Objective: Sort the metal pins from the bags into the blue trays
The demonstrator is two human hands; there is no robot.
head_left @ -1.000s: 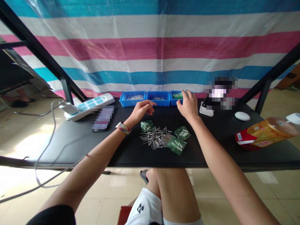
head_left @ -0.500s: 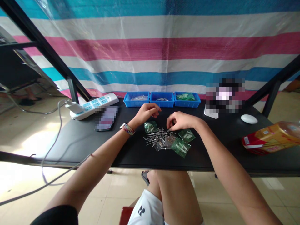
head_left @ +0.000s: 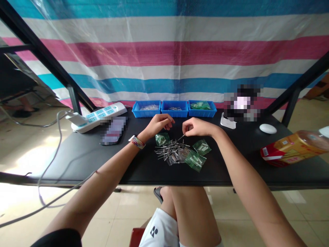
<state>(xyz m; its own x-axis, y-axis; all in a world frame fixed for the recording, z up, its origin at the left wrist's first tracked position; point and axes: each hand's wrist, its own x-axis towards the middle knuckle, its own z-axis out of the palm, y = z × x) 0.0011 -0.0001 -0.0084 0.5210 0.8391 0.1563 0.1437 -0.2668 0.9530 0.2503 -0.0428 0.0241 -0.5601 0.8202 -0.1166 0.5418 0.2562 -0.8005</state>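
Observation:
A loose heap of thin metal pins (head_left: 170, 149) lies on the black table (head_left: 84, 151), with small green bags (head_left: 197, 158) around it. My right hand (head_left: 195, 127) hovers just above the heap, fingers pinched on one pin that hangs from them. My left hand (head_left: 157, 123) is beside it, fingers curled in a pinch; what it holds is too small to name. A patterned band sits on my left wrist.
Three blue trays (head_left: 174, 108) line the table's back edge before a striped tarp. A white power strip (head_left: 97, 116) and a blurred flat object lie at the left. A white stand (head_left: 227, 121), a white puck (head_left: 267, 128) and a lying bottle (head_left: 295, 146) are at the right.
My right hand came back from the right blue tray to the pin heap, then lifted slightly with one pin pinched. My left hand hardly moved.

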